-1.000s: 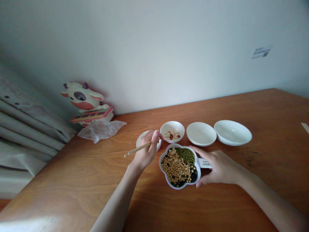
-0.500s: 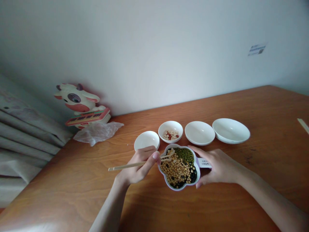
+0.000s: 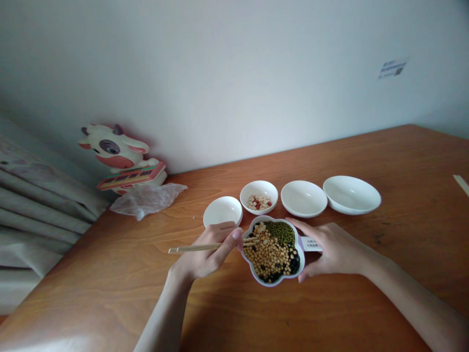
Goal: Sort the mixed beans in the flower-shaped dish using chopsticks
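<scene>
My left hand [image 3: 208, 249] is closed around a pair of wooden chopsticks [image 3: 194, 248], whose tips touch the beans near the left side of a scalloped bowl. That bowl [image 3: 252, 277], white with a pale purple outside and a labelled handle, holds yellow soybeans [image 3: 269, 252], green mung beans [image 3: 281, 231], black beans [image 3: 294, 264] and a few pale peanut halves [image 3: 261, 228]. My right hand [image 3: 330, 249] grips the bowl at its handle side, thumb and fingers around its right edge. Just behind stands a small white bowl [image 3: 258, 186] with peanut pieces, some red-skinned.
Three more white bowls stand in the same row: one at left [image 3: 223, 210], one right of centre [image 3: 304, 198] and a larger one [image 3: 351, 194] at right. A cow toy [image 3: 120, 156] with a keyboard and a clear plastic bag [image 3: 148, 199] sit at the back left. Other chopsticks [image 3: 460, 184] lie far right.
The chopsticks' rear ends have come closer together and the tips have shifted slightly in the beans. Both hands stay nearly in place; the view has tilted a little.
</scene>
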